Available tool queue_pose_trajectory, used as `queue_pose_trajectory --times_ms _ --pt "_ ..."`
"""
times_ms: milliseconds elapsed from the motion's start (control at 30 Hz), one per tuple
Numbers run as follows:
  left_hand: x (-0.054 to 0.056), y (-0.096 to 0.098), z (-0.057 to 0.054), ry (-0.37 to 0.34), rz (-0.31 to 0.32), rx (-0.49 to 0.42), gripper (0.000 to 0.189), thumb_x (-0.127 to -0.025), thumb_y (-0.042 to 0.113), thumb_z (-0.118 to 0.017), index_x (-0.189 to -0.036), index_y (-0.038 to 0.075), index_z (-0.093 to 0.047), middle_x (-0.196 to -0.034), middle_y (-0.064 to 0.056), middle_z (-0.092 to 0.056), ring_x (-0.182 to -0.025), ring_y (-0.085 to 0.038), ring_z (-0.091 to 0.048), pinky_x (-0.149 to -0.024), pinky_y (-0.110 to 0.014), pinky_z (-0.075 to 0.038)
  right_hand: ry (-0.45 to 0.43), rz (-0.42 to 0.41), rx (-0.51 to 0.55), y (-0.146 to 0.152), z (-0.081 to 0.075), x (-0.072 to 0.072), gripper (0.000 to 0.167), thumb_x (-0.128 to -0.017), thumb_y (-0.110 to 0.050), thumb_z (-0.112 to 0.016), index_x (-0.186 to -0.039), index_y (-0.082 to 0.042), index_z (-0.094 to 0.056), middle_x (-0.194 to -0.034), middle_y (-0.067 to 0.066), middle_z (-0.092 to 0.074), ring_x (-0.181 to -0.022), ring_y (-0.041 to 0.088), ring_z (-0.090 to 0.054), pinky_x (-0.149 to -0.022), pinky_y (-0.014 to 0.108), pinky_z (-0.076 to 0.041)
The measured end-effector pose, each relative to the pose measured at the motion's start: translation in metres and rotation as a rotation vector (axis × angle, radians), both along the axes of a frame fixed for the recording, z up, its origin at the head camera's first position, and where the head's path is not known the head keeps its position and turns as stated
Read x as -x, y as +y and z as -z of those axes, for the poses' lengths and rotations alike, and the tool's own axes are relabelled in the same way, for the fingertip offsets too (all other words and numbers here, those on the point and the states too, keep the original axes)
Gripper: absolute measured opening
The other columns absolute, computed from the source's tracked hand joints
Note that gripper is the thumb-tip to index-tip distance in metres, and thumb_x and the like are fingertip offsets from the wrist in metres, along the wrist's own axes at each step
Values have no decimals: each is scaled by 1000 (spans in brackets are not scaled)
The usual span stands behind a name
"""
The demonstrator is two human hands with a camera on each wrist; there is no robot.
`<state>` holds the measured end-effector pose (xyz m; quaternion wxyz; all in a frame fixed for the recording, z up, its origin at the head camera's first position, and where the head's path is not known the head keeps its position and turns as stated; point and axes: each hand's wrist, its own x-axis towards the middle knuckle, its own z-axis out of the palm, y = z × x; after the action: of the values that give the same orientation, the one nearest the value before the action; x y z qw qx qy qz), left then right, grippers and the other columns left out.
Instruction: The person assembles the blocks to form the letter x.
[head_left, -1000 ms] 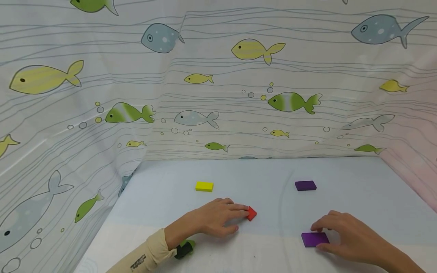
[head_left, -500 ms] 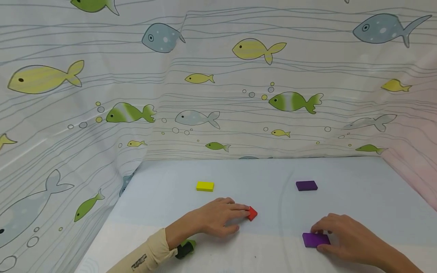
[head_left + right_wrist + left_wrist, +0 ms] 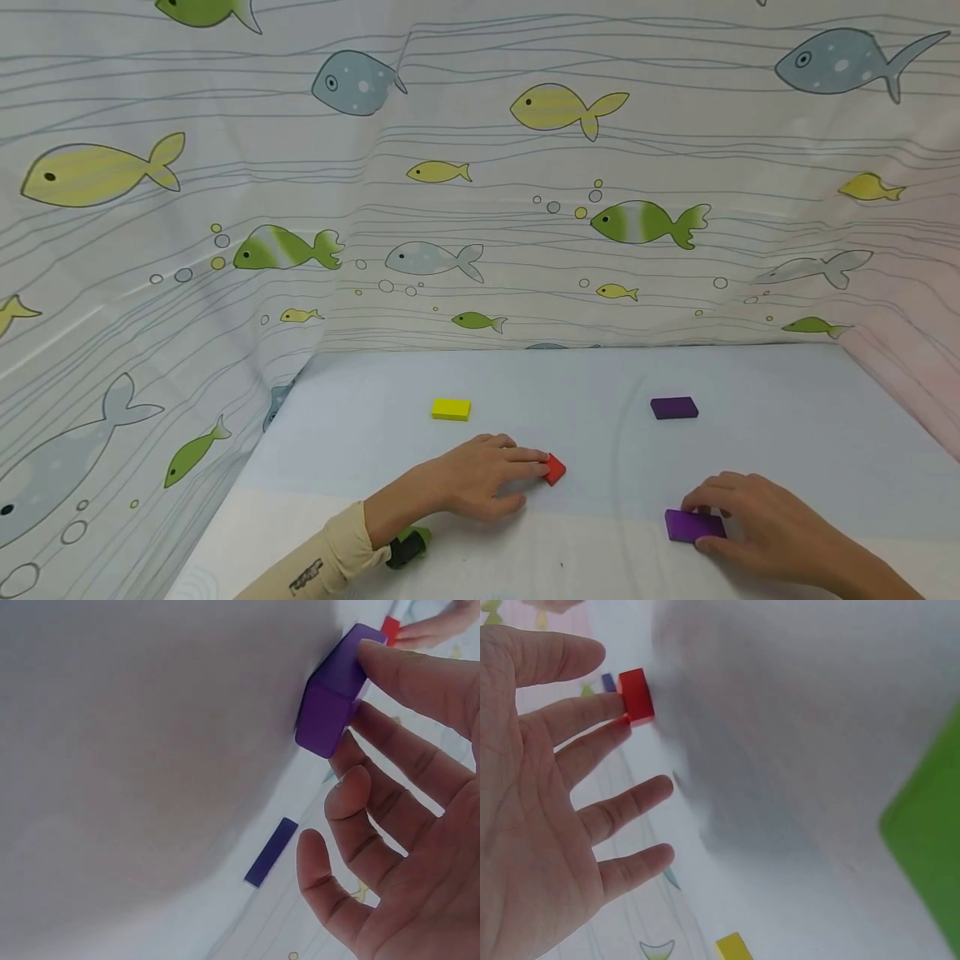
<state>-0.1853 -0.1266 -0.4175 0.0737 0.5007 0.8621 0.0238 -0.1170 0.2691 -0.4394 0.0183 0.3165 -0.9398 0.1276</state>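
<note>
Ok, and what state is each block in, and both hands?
Left hand: fingers extended, thumb apart.
Right hand: pinching a block.
Red block: touched by left fingertips, not gripped.
Near purple block: pinched between right thumb and fingers.
Far purple block: lying flat, untouched.
Yellow block: lying flat, untouched.

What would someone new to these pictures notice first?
Probably the fish-print sheet filling the upper part of the head view, behind the pale work surface. Next, the red block, touched by the left hand near the middle, and the nearer purple block, pinched by the right hand toward the right. Farther back, a bright yellow block lies on the left.
</note>
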Motion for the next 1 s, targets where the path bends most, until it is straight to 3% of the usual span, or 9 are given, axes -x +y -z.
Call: queue_pose_trajectory --times_ms 567,1000 --pt "0 1 -2 -3 -3 10 52 -99 35 -47 -149 21 -46 -150 9 -44 -125 -17 -47 -106 -39 -37 19 13 69 -5 -11 3 29 -81 -44 -79 -105 -32 -70 -93 -28 -55 -77 -3 -47 -66 26 -47" --pt "-2 2 -4 -13 -3 12 52 -100 34 -47 -149 20 -46 -151 9 -43 -125 -17 -48 -105 -38 -38 168 -39 182 -13 -10 8 35 -75 -30 -86 -105 -32 -68 -95 -26 -58 -75 -4 -47 -61 23 -44"
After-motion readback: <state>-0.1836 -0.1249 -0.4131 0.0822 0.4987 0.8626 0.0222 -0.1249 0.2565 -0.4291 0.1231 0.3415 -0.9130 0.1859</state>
